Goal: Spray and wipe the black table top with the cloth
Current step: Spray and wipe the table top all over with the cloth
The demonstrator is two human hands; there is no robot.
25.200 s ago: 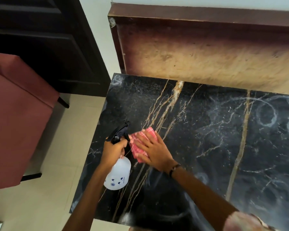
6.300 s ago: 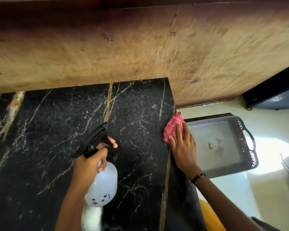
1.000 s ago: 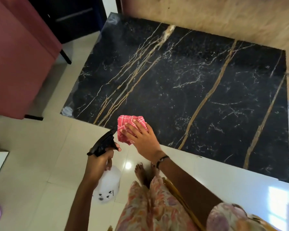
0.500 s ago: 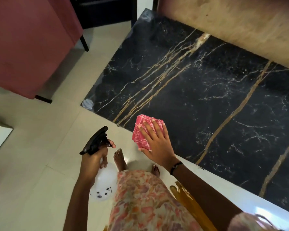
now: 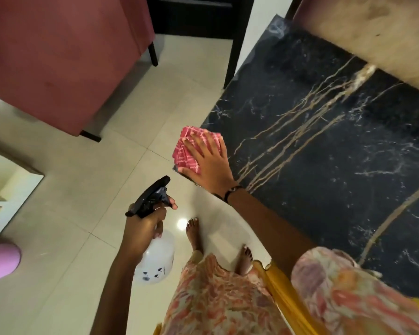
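Note:
The black table top (image 5: 336, 146) with gold and white veins fills the right half of the view. My right hand (image 5: 209, 163) presses a folded pink checked cloth (image 5: 188, 151) flat on the table's near left corner, fingers spread over it. My left hand (image 5: 143, 224) holds a white spray bottle (image 5: 155, 259) by its black trigger head (image 5: 150, 198), over the floor to the left of the table, nozzle pointing up and to the right.
A red upholstered chair (image 5: 58, 56) stands at the upper left on the pale tiled floor (image 5: 82, 189). A wooden panel (image 5: 373, 27) rises behind the table. My bare feet (image 5: 196, 235) stand by the table's front edge. A pink object (image 5: 0, 264) lies at the far left.
My right hand has slid the cloth leftward along the table's front edge to the near left corner. The view has swung left. The spray bottle stays held low beside the table.

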